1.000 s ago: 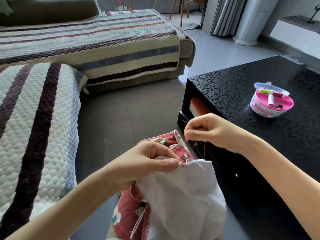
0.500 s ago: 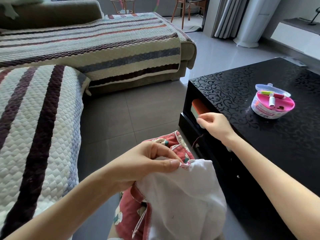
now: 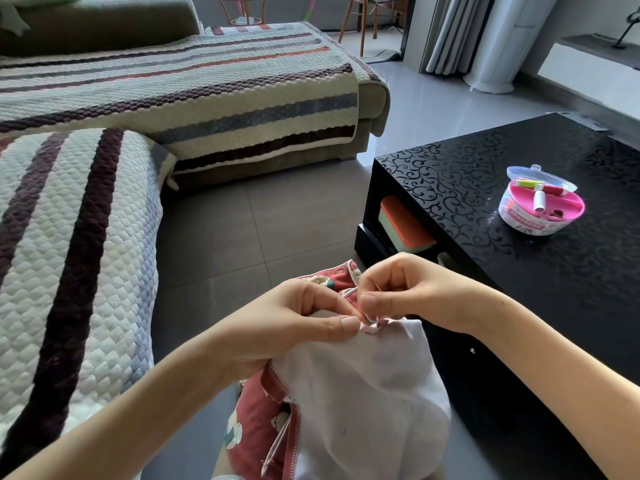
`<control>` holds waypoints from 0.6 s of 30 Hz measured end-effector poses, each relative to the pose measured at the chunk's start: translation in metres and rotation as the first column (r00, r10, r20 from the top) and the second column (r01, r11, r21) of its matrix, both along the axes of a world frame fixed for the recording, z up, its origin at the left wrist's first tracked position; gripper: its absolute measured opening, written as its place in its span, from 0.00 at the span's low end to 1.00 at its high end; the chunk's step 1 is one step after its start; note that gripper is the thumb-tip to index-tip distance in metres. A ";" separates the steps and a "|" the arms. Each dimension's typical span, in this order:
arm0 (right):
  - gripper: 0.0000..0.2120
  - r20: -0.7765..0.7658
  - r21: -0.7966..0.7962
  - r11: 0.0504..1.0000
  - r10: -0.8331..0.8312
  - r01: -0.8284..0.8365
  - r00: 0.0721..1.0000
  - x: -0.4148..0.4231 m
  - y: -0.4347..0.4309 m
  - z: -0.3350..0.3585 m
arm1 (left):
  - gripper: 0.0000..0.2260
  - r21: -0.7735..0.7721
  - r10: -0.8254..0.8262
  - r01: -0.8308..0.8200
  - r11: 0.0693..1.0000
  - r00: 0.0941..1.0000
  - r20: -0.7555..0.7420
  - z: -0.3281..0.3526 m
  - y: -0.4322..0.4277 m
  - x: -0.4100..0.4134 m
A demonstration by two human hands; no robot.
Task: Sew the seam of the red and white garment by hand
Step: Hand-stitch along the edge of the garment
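Item: red floral-print and white cloth garment (image 3: 363,393), bunched low in the centre of the view, in front of the person, white side uppermost, red side showing beneath and behind. Left hand (image 3: 294,323): thumb and forefinger pinch the garment's pink-and-white piped seam edge (image 3: 373,326) from the left. Right hand (image 3: 408,292): fingers curled, thumb and forefinger nipping the same seam edge from the right, close against the left thumb tip; whether a needle sits between them is too small to tell. Surroundings: black glossy table with scroll pattern (image 3: 485,161) to the right, bearing a round pink-and-white plastic sewing box with a clear lid (image 3: 526,223), spools inside; orange-lidded pale green box (image 3: 405,226) on the table's lower shelf; striped quilted sofa cover (image 3: 69,237) to the left; grey tiled floor (image 3: 242,220) between.
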State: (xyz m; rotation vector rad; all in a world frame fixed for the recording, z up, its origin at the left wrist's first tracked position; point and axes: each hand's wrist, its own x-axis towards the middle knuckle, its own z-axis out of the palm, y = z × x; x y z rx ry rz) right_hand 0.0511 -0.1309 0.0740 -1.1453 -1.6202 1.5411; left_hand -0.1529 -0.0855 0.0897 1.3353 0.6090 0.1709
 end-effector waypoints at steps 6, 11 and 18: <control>0.12 0.033 0.065 0.967 -0.250 0.248 0.968 0.007 0.018 0.001 | 0.04 -0.010 0.013 -0.013 1.000 1.000 -0.011 -0.003 0.001 -0.001; 0.11 0.092 0.085 0.952 -0.303 0.296 0.949 0.008 0.024 0.002 | 0.06 0.010 0.031 -0.031 0.999 0.999 -0.030 -0.003 0.002 -0.001; 0.09 0.093 0.111 0.960 -0.268 0.257 0.959 -0.001 0.009 0.006 | 0.07 -0.001 0.099 -0.099 0.995 0.994 -0.044 -0.006 0.003 -0.003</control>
